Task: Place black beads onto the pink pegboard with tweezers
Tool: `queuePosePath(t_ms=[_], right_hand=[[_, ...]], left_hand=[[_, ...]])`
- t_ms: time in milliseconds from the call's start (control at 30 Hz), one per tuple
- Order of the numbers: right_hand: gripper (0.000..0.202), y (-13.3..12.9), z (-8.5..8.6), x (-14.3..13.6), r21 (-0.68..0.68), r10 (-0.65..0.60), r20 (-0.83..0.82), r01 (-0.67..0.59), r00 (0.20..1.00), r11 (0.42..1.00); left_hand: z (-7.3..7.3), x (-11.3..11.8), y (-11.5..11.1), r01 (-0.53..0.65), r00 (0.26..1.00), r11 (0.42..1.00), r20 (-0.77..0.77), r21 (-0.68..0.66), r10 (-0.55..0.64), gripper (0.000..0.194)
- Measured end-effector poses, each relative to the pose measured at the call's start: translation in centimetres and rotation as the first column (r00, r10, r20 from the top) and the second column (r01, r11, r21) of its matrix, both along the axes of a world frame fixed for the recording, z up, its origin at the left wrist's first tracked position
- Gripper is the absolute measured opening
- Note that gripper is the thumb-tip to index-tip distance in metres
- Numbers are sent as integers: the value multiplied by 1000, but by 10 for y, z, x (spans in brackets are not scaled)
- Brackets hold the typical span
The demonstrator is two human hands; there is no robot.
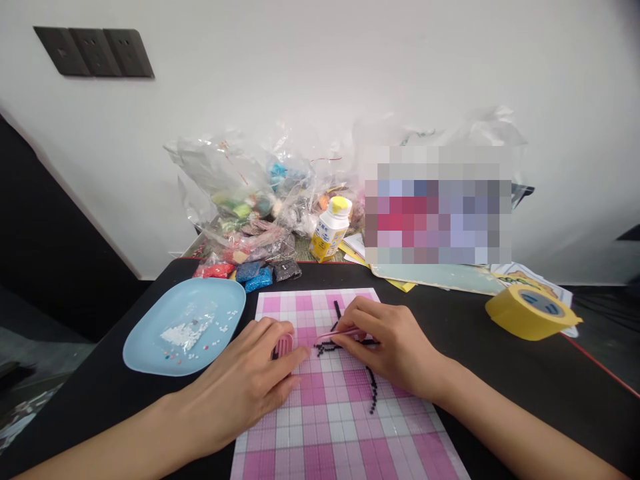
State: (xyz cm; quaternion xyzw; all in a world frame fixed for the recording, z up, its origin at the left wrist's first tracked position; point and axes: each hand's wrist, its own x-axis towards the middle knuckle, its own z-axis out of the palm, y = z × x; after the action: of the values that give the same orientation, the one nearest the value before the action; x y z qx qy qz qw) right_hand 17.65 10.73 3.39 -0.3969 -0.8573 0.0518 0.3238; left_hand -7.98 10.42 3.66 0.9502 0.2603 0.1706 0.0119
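Observation:
My left hand (pixel 260 363) is curled round a small pink ridged tray (pixel 285 345), mostly hidden by the fingers, with something dark at its edge. Pinched in my right hand (pixel 387 337) is a pair of pink tweezers (pixel 330 335), its tip pointing left, just over the board. Both hands rest over a pink-and-white checked grid board (pixel 320 413). Tiny black beads (pixel 373 387) form thin lines on it, one curving down below my right hand and others beside the tweezers' tip. Part of the bead pattern is hidden under my right hand.
A light blue plate (pixel 145 340) at left holds white beads and a clear bag. Behind stand bagged beads (pixel 259 280), a white-and-yellow bottle (pixel 331 230) and plastic bags (pixel 215 167). Yellow tape (pixel 515 317) lies at right on the black table (pixel 480 400). A blurred patch covers the back right.

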Motion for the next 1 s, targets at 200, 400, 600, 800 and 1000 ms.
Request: queuePosePath(t_ms=[200,400,600,800,1000], right_hand=[[20,0,0,1,4,7,6,-7,1000,1000],[19,0,0,1,9,6,-6,-6,1000,1000],[18,0,0,1,14,10,-1,-10,1000,1000],[17,0,0,0,17,16,0,-16,1000,1000],[16,0,0,0,21,17,-7,-17,1000,1000]], left_hand=[[1,-1,0,-12,1000,1000,3,9,12,30],[1,-1,0,-8,1000,1000,1,9,8,31],[3,0,-1,-5,1000,1000,-8,0,5,30],[2,1,0,6,999,1000,-37,16,-5,32],[1,1,0,-2,998,999,-56,33,4,36]])
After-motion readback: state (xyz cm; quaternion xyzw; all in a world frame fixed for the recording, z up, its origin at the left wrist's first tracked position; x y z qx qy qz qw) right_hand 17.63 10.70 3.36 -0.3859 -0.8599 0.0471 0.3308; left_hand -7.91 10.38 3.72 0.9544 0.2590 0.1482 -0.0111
